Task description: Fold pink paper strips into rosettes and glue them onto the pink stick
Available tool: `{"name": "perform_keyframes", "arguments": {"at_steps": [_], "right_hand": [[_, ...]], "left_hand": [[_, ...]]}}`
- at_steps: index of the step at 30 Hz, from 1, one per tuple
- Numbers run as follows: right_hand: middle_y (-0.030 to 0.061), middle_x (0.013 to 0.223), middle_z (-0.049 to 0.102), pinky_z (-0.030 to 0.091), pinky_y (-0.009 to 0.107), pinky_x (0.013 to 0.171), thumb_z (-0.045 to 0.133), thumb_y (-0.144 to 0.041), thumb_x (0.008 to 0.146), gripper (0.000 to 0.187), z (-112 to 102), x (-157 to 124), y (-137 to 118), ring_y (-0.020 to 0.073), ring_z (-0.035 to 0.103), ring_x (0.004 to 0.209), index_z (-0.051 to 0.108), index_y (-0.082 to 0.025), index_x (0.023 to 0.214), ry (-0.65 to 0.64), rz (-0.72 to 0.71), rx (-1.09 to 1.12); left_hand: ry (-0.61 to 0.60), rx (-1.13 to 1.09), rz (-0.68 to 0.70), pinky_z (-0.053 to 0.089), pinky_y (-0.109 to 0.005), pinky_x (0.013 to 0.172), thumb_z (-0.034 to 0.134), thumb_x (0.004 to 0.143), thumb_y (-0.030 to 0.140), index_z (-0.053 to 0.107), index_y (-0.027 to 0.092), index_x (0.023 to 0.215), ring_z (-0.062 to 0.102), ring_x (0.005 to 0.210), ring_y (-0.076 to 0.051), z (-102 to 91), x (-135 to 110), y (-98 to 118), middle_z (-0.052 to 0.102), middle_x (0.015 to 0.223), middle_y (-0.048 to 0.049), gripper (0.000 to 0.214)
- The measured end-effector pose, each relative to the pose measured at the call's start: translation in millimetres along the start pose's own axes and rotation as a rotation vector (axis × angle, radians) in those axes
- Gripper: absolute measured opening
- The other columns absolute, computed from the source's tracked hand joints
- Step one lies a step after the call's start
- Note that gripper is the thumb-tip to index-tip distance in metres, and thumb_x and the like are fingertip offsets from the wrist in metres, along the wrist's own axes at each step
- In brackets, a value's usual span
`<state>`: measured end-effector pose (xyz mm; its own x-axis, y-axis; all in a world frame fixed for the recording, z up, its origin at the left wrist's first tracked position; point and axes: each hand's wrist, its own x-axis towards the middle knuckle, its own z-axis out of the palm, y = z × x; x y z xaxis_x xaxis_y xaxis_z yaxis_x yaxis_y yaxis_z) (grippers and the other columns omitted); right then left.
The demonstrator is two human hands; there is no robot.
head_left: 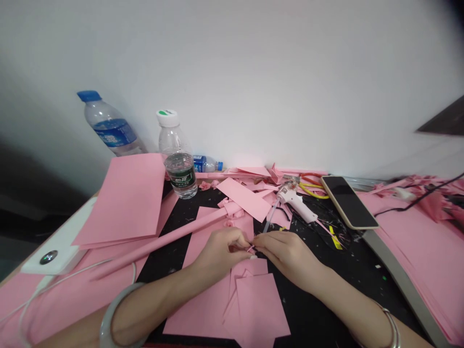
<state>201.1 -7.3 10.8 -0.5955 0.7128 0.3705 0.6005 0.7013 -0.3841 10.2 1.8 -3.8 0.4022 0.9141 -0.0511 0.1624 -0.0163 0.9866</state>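
Note:
My left hand [221, 249] and my right hand [292, 256] meet at the middle of the black work surface, fingertips pinched together. Between them a small strip of pink paper [251, 249] shows; most of it is hidden by the fingers. Under and in front of the hands lie cut pink paper pieces [259, 299] on a larger pink sheet [197, 309]. A long rolled pink paper tube [170, 235] slants past my left hand. Just beyond my right hand rests a white glue gun [297, 203] with a glue stick.
A clear water bottle [177, 159] stands at back left, near a blue-capped bottle [112, 125] leaning on the wall. Folded pink sheets [126, 198] lie on a white device [60, 256]. A phone [348, 202] is at right, beside stacked pink paper [427, 246] and a black cable [416, 200].

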Motion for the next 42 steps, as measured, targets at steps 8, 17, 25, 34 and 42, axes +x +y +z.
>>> {"name": "perform_keyframes", "arguments": {"at_steps": [8,17,25,34,42], "right_hand": [[0.0051,0.07,0.064,0.045,0.025,0.059,0.041,-0.014,0.094,0.024,0.7,-0.8,0.4,0.0149,0.059,0.063,0.061,-0.017,0.082,-0.105,0.002,-0.018],[0.0038,0.065,0.061,0.043,0.023,0.053,0.037,-0.014,0.095,0.027,2.5,0.9,-4.5,0.0139,0.057,0.057,0.055,-0.016,0.075,-0.111,0.107,-0.057],[0.0047,0.088,0.069,0.053,0.024,0.068,0.051,-0.016,0.09,0.016,3.7,2.6,-3.2,0.0146,0.066,0.073,0.06,-0.019,0.104,0.096,0.156,0.092],[0.0072,0.099,0.069,0.052,0.023,0.083,0.047,-0.008,0.089,0.023,-0.5,4.8,-4.0,0.0151,0.066,0.091,0.06,-0.017,0.107,0.232,0.038,0.058],[0.0068,0.095,0.066,0.052,0.024,0.076,0.045,-0.006,0.089,0.024,-4.2,6.1,-6.0,0.0154,0.063,0.086,0.059,-0.017,0.105,0.248,0.087,0.122]], "left_hand": [[0.005,0.036,-0.007,0.044,-0.025,0.06,0.069,0.065,0.009,0.056,0.015,0.057,0.059,0.065,-0.015,0.7,0.1,0.1,0.064,0.065,-0.0003,0.017],[0.02,-0.185,-0.087,0.05,-0.028,0.068,0.072,0.064,0.009,0.057,0.016,0.072,0.065,0.073,-0.017,1.7,1.4,-0.5,0.068,0.073,-0.001,0.018],[0.035,-0.421,-0.113,0.05,-0.026,0.07,0.072,0.066,0.01,0.06,0.014,0.075,0.064,0.074,-0.014,0.2,6.5,-2.2,0.068,0.077,-0.0021,0.015],[0.096,-0.334,-0.05,0.048,-0.026,0.071,0.071,0.072,0.019,0.062,0.014,0.079,0.062,0.076,-0.014,-1.4,7.2,2.7,0.067,0.08,-0.0021,0.012],[0.066,-0.391,-0.058,0.048,-0.025,0.071,0.07,0.07,0.012,0.059,0.015,0.078,0.061,0.077,-0.013,1.0,5.4,0.4,0.064,0.079,-0.0008,0.014]]}}
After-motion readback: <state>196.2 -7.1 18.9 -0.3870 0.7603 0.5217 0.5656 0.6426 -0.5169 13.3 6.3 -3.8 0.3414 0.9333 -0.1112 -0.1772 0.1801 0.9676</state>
